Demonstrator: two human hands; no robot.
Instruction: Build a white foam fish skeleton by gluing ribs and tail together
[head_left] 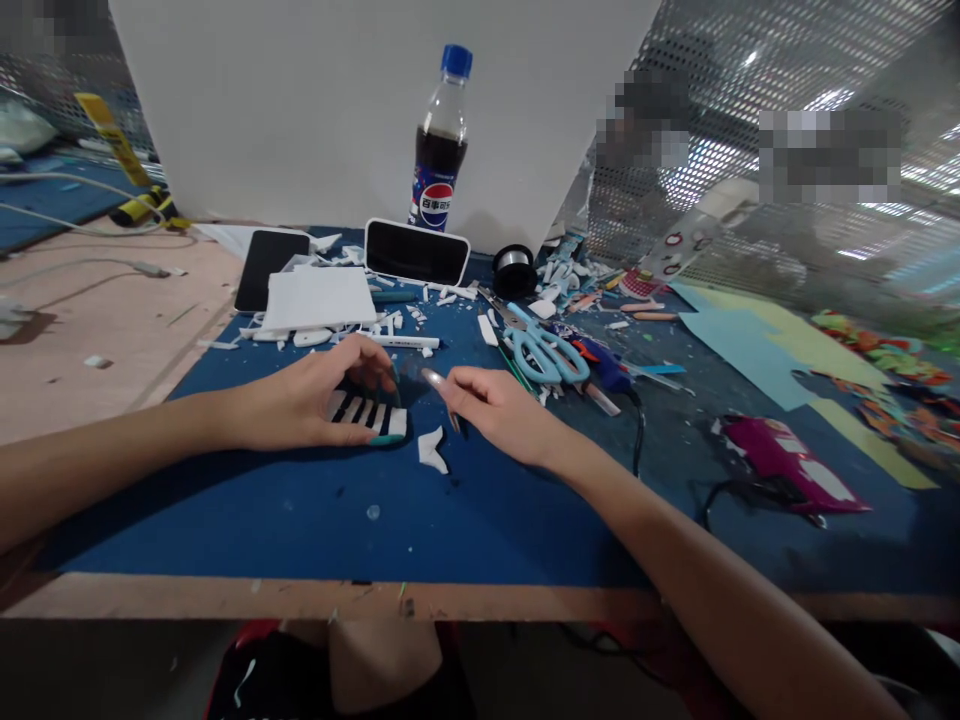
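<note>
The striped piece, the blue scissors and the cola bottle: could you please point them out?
Striped piece (380,415), head view: its striped top.
Blue scissors (535,330), head view: the handles.
Cola bottle (440,152), head view: its dark, filled middle.

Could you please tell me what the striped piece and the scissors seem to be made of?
Striped piece: possibly foam or card, judging by its matte, pale surface. Scissors: handles probably plastic, smooth and evenly blue; blades seemingly metal, greyish.

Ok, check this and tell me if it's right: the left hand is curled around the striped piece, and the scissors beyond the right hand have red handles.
One thing is off: the scissors have light blue handles, not red, as the head view shows. They do lie beyond the right hand, and the left hand is curled around the striped piece.
</note>
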